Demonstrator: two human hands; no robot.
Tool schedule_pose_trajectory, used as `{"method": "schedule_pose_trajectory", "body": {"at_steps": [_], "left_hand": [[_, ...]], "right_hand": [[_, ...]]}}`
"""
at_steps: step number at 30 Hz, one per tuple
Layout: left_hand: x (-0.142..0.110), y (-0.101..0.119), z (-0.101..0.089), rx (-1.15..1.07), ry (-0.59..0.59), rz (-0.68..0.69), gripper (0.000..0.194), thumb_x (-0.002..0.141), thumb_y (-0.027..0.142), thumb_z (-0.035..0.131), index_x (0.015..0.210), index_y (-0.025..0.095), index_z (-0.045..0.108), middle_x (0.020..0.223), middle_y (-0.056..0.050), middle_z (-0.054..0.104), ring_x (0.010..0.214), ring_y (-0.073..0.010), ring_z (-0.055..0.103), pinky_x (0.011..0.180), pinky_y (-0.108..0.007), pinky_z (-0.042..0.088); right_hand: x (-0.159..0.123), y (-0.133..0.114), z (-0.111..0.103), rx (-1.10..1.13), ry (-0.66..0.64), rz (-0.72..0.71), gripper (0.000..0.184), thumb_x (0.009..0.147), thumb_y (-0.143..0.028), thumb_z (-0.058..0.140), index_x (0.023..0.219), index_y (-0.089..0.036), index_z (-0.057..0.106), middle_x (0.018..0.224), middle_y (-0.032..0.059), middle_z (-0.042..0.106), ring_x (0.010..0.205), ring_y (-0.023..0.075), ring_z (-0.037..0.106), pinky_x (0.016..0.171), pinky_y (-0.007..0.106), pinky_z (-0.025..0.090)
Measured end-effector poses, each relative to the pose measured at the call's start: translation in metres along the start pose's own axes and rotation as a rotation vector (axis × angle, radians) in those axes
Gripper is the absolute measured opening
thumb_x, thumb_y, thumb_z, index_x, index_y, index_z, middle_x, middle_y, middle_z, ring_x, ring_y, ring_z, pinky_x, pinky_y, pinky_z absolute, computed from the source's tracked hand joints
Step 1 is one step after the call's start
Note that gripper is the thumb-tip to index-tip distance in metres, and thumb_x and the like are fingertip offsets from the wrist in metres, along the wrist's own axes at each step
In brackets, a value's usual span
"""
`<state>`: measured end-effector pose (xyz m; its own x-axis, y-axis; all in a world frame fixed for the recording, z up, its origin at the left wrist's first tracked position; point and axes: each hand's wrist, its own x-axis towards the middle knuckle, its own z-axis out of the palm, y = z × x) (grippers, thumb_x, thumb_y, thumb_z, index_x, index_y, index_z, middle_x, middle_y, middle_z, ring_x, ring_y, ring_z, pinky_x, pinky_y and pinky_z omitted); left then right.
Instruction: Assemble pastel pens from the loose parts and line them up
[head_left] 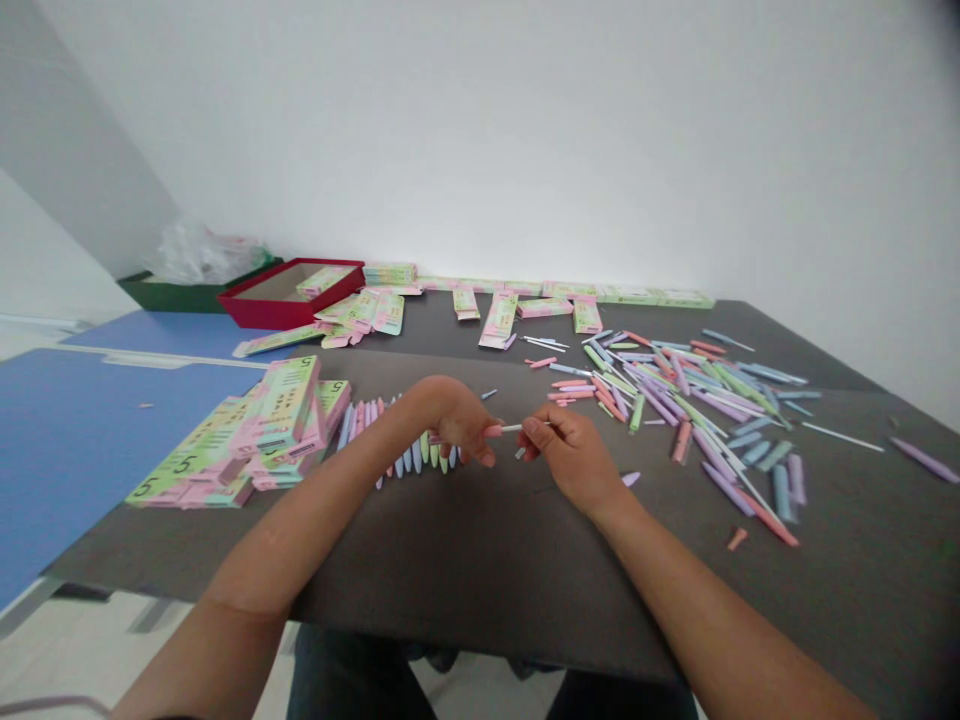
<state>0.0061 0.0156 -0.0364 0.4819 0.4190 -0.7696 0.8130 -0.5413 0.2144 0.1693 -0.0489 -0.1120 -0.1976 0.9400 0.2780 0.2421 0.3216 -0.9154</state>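
Note:
My left hand is closed around a pink pen barrel, of which only the end shows. A thin white pen refill runs from that end to my right hand, whose thumb and fingers pinch it. A small pale piece shows under the right fingertips. Behind and below my left wrist lies a row of pastel pens, partly hidden by the forearm. One lilac pen part rests beside my right hand.
Loose pen barrels, caps and refills spread over the right of the dark table. Printed boxes are stacked at left; more boxes line the wall. A red tray and green tray stand back left.

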Motion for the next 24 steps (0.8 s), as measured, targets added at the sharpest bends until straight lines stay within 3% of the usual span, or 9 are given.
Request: {"method": "schedule_pose_trajectory", "body": {"at_steps": [7, 18, 24], "left_hand": [[-0.0013, -0.0022, -0.0011, -0.034, -0.044, 0.002, 0.048, 0.083, 0.041, 0.05, 0.125, 0.019, 0.044, 0.099, -0.009, 0.068, 0.073, -0.019, 0.064, 0.052, -0.023, 0.044], [-0.0015, 0.0009, -0.0009, -0.031, -0.024, -0.003, 0.042, 0.083, 0.041, 0.05, 0.118, 0.017, 0.049, 0.101, -0.011, 0.068, 0.072, -0.0187, 0.064, 0.051, -0.024, 0.044], [0.0028, 0.0001, 0.0025, 0.02, 0.021, -0.017, 0.035, 0.073, 0.04, 0.061, 0.102, 0.021, 0.06, 0.089, -0.005, 0.071, 0.07, -0.0184, 0.061, 0.059, -0.026, 0.046]], "right_hand": [[0.0004, -0.0023, -0.0049, 0.034, -0.021, -0.028, 0.012, 0.081, -0.028, 0.054, 0.082, -0.017, 0.06, 0.062, -0.0011, 0.059, 0.058, 0.0123, 0.057, 0.056, 0.023, 0.041], [0.0019, -0.0012, -0.0061, -0.035, 0.032, -0.002, 0.023, 0.082, -0.036, 0.053, 0.074, -0.016, 0.061, 0.059, 0.0005, 0.06, 0.058, 0.0129, 0.054, 0.055, 0.024, 0.04], [0.0005, -0.0018, -0.0038, -0.038, -0.027, -0.004, 0.026, 0.084, -0.038, 0.05, 0.072, -0.017, 0.059, 0.059, 0.0007, 0.06, 0.059, 0.0131, 0.055, 0.056, 0.024, 0.04]]}}
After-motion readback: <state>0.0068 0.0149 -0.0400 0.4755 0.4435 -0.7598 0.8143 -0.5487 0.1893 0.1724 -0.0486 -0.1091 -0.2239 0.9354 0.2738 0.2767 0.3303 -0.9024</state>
